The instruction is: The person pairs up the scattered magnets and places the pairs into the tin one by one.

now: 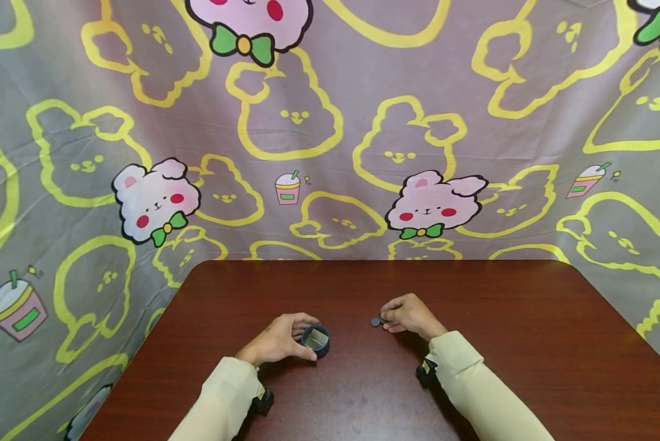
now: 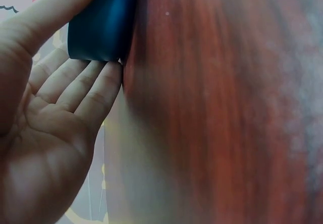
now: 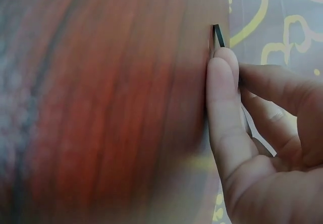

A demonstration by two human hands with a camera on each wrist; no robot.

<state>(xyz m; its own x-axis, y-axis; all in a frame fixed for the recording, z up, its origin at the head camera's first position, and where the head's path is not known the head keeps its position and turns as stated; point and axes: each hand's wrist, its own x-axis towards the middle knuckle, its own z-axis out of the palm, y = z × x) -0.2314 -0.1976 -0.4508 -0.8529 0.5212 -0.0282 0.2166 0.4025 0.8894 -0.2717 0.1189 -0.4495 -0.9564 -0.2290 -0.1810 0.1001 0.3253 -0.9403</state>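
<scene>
My left hand (image 1: 283,338) has its thumb and fingers around a short, round, dark blue container (image 1: 324,350), open at the top, on the table. Pale angular surfaces show inside it. From the left wrist view, the container's smooth wall (image 2: 101,27) stands between the thumb and the nearly straight fingers. To the right, my right hand (image 1: 411,316) is low over the table, its fingertips at a small dark disc, which they appear to pinch and partly hide. Beside it lies another small dark disc (image 1: 375,321). A thin dark disc edge (image 3: 219,36) shows beyond the fingertips in the right wrist view.
Both hands work over a dark red-brown wooden table (image 1: 506,343) with rounded far corners. Behind it hangs a grey-pink cloth (image 1: 352,79) with cartoon animals and cups. A small black wrist camera (image 1: 426,373) sits under the right cuff, another (image 1: 262,402) under the left.
</scene>
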